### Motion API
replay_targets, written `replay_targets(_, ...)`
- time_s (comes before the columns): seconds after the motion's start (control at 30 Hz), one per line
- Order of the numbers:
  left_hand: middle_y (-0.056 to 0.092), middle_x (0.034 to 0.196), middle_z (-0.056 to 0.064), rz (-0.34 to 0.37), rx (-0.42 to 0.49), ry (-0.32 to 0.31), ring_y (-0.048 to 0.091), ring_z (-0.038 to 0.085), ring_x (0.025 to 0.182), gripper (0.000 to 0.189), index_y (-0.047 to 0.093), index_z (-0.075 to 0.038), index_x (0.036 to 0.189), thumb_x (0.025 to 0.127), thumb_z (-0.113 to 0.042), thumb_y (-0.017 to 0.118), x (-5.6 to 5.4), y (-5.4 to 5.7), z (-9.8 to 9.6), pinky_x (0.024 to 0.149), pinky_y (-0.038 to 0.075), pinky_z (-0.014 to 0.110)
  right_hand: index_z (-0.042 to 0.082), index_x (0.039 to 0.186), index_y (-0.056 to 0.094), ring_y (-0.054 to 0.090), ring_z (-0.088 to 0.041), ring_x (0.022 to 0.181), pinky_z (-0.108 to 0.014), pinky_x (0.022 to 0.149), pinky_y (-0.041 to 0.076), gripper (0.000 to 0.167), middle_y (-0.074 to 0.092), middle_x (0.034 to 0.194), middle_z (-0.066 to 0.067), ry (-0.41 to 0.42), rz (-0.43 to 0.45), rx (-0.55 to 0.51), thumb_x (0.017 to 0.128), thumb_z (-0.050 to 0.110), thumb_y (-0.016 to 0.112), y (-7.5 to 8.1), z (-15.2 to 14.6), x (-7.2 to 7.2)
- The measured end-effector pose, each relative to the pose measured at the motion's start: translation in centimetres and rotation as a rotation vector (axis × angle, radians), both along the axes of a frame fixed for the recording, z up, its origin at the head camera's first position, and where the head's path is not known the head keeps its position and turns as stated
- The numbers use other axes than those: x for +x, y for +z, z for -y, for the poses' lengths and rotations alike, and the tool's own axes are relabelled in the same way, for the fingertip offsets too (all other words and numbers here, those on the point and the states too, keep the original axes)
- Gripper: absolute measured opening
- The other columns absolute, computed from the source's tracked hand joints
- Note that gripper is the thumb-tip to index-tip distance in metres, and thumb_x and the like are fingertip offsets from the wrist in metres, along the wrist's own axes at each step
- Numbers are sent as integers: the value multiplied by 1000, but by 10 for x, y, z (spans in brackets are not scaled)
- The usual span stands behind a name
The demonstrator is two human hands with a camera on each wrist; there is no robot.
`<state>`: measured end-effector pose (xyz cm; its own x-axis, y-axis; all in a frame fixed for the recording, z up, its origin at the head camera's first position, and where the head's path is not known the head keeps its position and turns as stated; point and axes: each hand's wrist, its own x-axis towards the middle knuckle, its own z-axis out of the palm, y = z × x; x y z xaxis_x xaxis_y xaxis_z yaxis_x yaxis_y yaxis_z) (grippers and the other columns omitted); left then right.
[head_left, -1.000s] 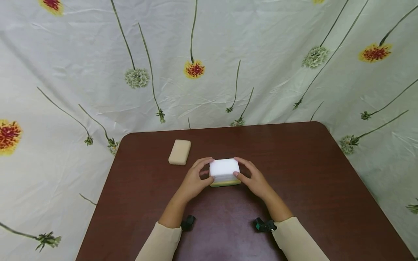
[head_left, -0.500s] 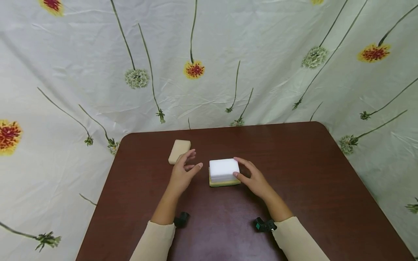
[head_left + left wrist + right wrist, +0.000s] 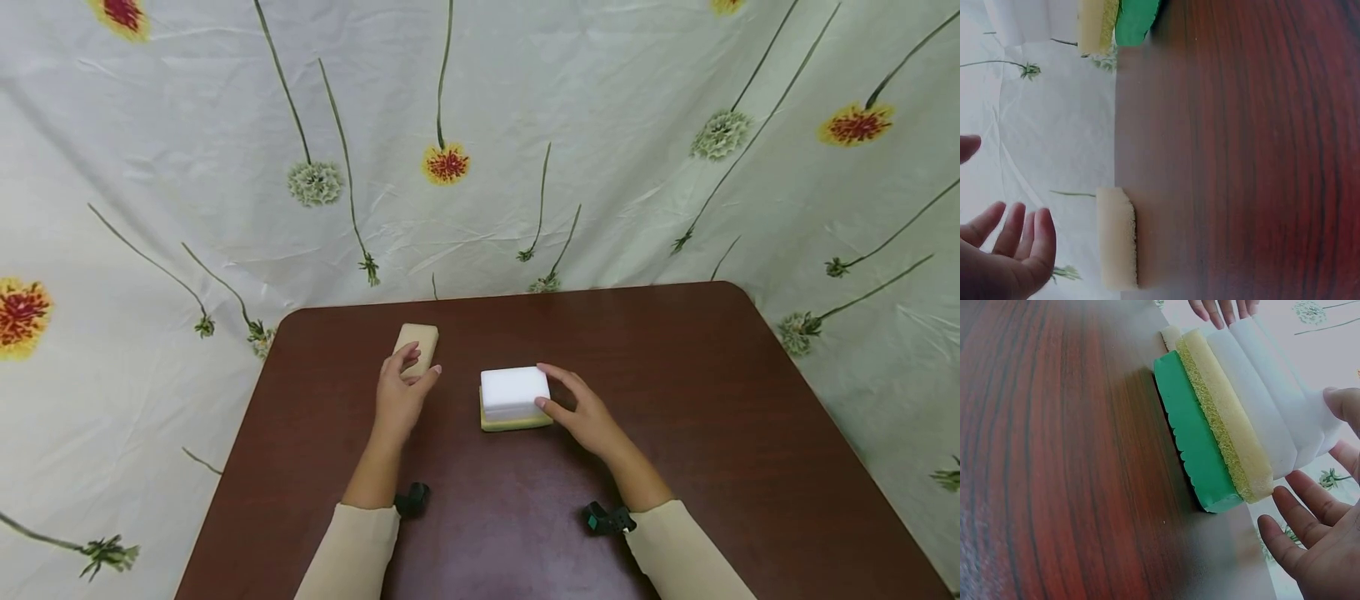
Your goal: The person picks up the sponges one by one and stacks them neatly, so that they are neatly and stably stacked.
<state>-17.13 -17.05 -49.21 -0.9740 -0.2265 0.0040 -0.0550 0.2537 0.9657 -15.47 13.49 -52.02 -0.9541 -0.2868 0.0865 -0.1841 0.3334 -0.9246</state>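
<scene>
A stack of sponges stands mid-table: a green sponge (image 3: pixel 1194 431) at the bottom, a yellow sponge (image 3: pixel 1229 419) over it, and several white sponges (image 3: pixel 514 388) on top. My right hand (image 3: pixel 588 412) holds the stack's right end, thumb at the front corner and a finger at the back corner of the upper white sponge; the lower fingers spread beside the stack. To the left, a beige sponge (image 3: pixel 422 340) lies flat on the table. My left hand (image 3: pixel 399 396) hovers just in front of and partly over it, fingers loosely bent and holding nothing. In the left wrist view a gap shows between hand and beige sponge (image 3: pixel 1116 240).
The brown wooden table (image 3: pixel 675 375) has rounded far corners. Behind it and at both sides hangs a pale cloth (image 3: pixel 615 125) printed with flowers. A dark camera band (image 3: pixel 609 518) sits on my right wrist, another camera band (image 3: pixel 412 500) on my left.
My left hand has let go of the stack's left end and moved left to the beige sponge. The right hand and the stack stay in place.
</scene>
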Motion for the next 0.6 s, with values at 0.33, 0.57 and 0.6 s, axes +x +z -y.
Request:
replay_targets(0.33,42,145,12,65,9,129,44,28,138,72,46,-9,150,86,-18,77,-8,-7,7,104,48,44,41,144,51,41,-26,144,-61,116,33,54,49,150,0,10,-3,-6,95,32,71,0,0,0)
replay_targets(0.57,39,148,15,107,-20,173,39,31,141,77,43,-6,151,84,-21,78,-15,-15,14,115,38,46,40,145,51,41,-27,144,-61,116,33,54,49,150,-1,12,-2,-2,96,33,70,0,0,0)
replay_targets(0.6,39,149,16,116,-25,175,38,32,141,78,42,-6,151,84,-22,78,-15,-16,14,115,37,47,40,145,50,41,-26,144,-61,116,33,53,49,150,0,11,-1,2,96,34,70,0,0,0)
